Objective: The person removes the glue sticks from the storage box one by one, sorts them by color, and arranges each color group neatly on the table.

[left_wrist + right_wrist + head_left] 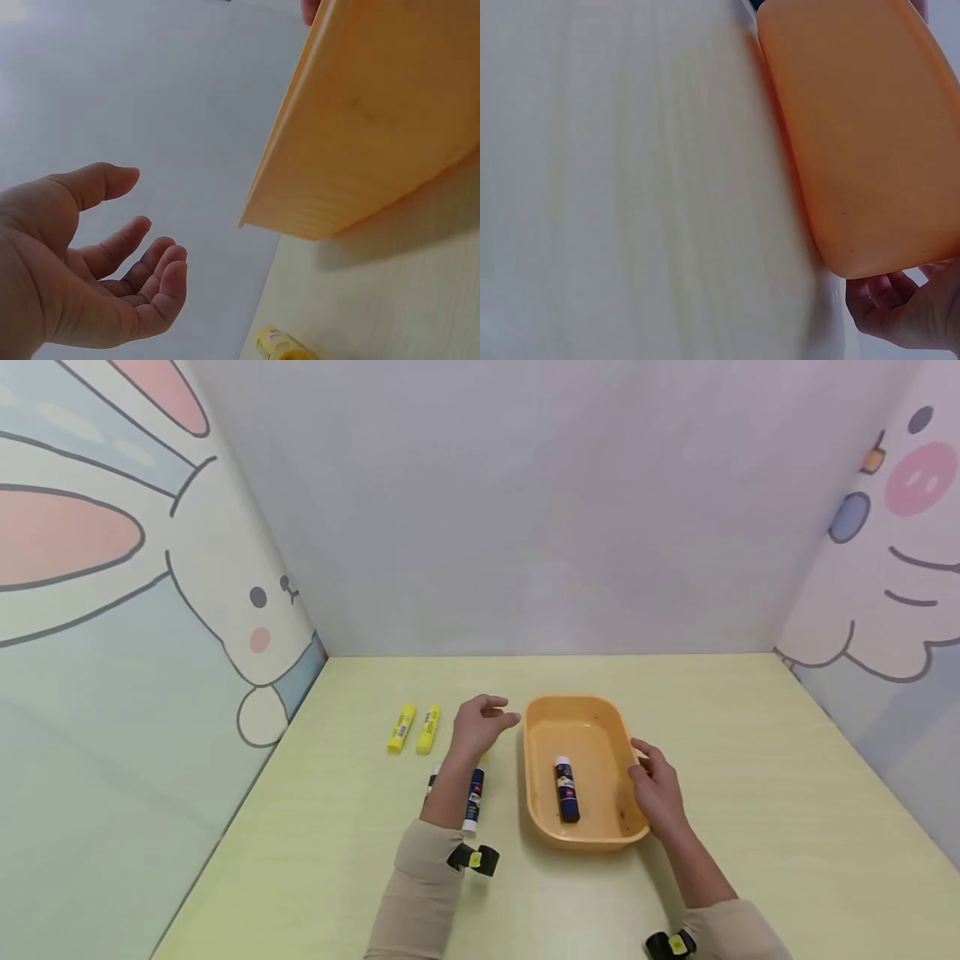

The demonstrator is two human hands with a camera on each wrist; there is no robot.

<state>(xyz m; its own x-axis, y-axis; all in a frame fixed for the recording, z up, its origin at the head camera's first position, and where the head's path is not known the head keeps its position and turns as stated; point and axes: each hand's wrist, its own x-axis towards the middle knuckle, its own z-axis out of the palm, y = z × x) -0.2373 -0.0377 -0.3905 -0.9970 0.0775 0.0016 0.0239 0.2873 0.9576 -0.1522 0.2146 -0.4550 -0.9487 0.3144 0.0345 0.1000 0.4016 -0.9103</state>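
Observation:
My right hand [660, 789] grips the right rim of an orange plastic basin [536, 814]; in the right wrist view its fingers [881, 300] curl at the basin's edge. A dark blue glue stick [567, 789] with a white end lies inside the basin. Just left of the basin my left hand [480, 724] hovers with fingers loosely bent and nothing between them, apart from the rim in the left wrist view. Beneath the left forearm lies another blue glue stick [474, 802], beside a further one [432, 777] mostly hidden by the arm.
Two yellow glue sticks [402, 728] [428, 729] lie on the pale table [300, 860] to the left of the left hand. A bit of yellow shows behind that hand. A grey wall [487, 510] stands at the back, with cartoon-printed panels on both sides.

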